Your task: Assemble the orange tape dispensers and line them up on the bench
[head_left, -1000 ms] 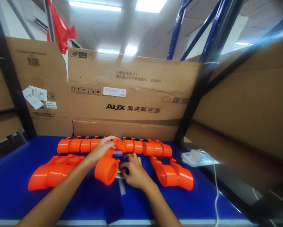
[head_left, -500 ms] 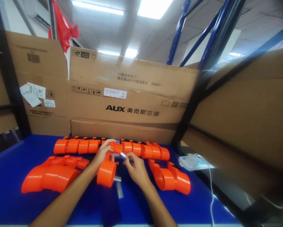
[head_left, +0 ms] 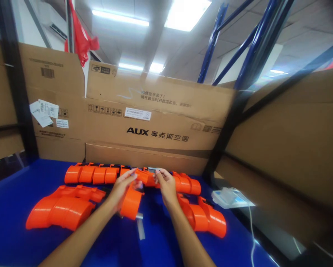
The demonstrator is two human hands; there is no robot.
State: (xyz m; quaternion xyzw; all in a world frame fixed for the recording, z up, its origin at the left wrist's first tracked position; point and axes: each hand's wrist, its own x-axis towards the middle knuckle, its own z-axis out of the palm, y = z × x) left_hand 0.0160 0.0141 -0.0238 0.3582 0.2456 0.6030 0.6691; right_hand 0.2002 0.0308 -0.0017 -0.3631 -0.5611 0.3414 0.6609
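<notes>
My left hand point(head_left: 124, 187) is closed around an orange plastic piece shaped like a tape dispenser point(head_left: 131, 203). Its wide curved band hangs below my fingers, and its narrow end points right, toward my other hand. At about the same height, my right hand point(head_left: 165, 183) pinches a thin silvery strip point(head_left: 153, 169) in its fingertips, a little apart from the dispenser. Below the held piece, a pale flat strip point(head_left: 141, 228) shows against the blue table point(head_left: 105, 248), with a short silvery bit above it.
A row of similar orange pieces point(head_left: 99, 174) lines the back, partly behind my hands. More orange pieces lie in a left group point(head_left: 61, 211) and a right group point(head_left: 208, 218). A clear plastic box point(head_left: 230, 197) and white cable point(head_left: 251, 226) are at the right edge. Cardboard walls point(head_left: 155, 122) stand behind.
My right hand has moved up and slightly right with the silvery strip, away from the dispenser's end. My left hand and the dispenser shift slightly right. The camera view has tilted a little.
</notes>
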